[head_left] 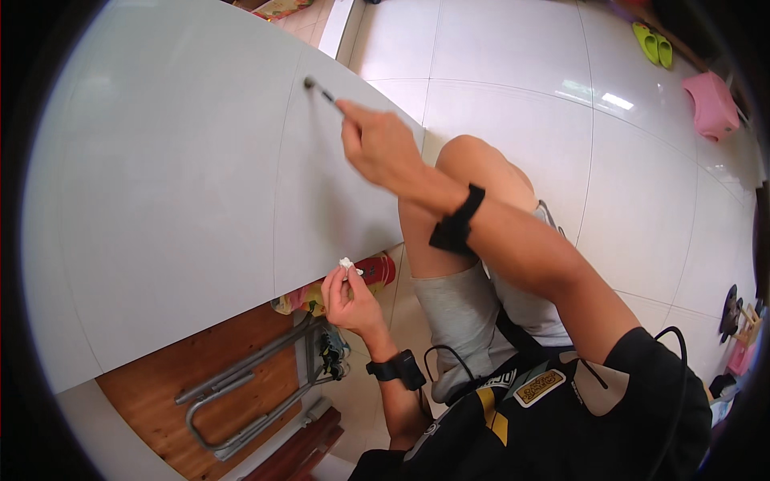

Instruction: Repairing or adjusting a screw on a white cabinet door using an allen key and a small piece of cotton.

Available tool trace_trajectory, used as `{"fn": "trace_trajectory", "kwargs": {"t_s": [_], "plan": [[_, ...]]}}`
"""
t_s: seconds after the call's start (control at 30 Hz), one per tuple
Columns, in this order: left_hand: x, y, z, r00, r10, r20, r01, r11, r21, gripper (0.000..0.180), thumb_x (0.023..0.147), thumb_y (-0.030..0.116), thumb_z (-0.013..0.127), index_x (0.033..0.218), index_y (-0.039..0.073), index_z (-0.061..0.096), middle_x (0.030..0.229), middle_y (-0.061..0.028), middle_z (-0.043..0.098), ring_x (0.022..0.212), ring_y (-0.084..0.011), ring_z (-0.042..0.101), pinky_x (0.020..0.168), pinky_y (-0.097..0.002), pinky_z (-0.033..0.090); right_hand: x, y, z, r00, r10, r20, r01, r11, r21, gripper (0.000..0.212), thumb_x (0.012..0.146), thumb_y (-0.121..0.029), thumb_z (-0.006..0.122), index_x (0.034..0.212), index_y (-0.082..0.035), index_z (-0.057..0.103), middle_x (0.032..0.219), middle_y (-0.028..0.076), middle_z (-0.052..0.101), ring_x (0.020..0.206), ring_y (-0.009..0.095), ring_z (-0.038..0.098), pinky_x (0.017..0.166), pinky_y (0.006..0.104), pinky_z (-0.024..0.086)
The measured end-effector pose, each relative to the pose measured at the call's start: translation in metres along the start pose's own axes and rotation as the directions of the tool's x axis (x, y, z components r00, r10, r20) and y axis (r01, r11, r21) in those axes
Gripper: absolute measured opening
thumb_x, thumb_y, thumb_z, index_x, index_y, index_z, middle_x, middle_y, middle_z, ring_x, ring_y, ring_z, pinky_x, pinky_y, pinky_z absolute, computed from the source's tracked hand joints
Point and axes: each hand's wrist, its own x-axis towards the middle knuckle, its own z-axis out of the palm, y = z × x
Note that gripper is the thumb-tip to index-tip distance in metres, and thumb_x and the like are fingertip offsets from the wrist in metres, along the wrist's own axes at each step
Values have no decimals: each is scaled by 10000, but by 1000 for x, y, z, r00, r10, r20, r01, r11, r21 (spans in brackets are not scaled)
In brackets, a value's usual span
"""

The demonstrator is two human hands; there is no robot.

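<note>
My right hand [381, 144] is closed round a thin dark-handled tool [325, 94] with a small, dark, rounded head; its exact kind is too small to make out. That head is at a broad white panelled surface [184, 176], beside a thin seam; whether it touches cannot be told. Lower down, near the surface's edge, my left hand [350, 303] pinches a small crumpled white wad [346, 263], like tissue, between thumb and fingers. Black bands with small devices circle both wrists.
Below the white surface are a grey metal folding frame [241, 393], a brown wooden panel [152, 401] and a red package [377, 271]. On the tiled floor [513, 72], far right, sit lime-green clogs [654, 46] and a pink plastic stool [711, 107]. My bent knees are beside the surface.
</note>
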Motion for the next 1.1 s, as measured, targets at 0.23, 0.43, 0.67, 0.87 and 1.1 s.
{"fn": "trace_trajectory", "kwargs": {"t_s": [0.23,0.43,0.67,0.87,1.1], "plan": [[-2,1,-3,999,16,-39,-14,999,41,102,874,-107,694,972,-135,699,1090,-138,661,883,-209,692,759,-307,640,-22,-5,0,990,-60,127,64,998,-24,92,902,-114,545,931,-48,602,621,202,586,569,426,582,537,516,436],[-4,7,3,996,67,-58,-67,998,1,94,873,-100,702,959,-138,697,1086,-138,661,871,-209,691,747,-306,641,10,10,-5,995,66,71,-64,998,-26,167,988,-182,521,999,-23,572,635,219,603,595,452,595,579,557,474],[-4,5,-5,997,54,-58,-52,998,36,101,887,-89,698,976,-138,689,1107,-141,658,877,-208,692,756,-307,636,11,13,1,995,-9,96,-3,992,125,352,940,-88,452,1260,-33,587,658,240,596,607,455,587,627,549,474],[-4,17,-3,995,26,-95,-27,1000,-3,103,896,-85,694,983,-139,688,1125,-139,654,878,-205,696,762,-304,632,8,16,-4,984,-25,176,-18,971,238,503,908,-5,386,1379,8,562,661,196,536,542,305,490,593,421,443],[-6,12,-9,997,12,-80,-10,1000,26,112,895,-80,701,976,-152,674,1117,-150,655,915,-223,695,799,-324,638,23,23,7,953,268,139,-302,852,428,505,961,-54,389,1441,-35,546,665,98,486,601,156,469,610,338,447]]}}
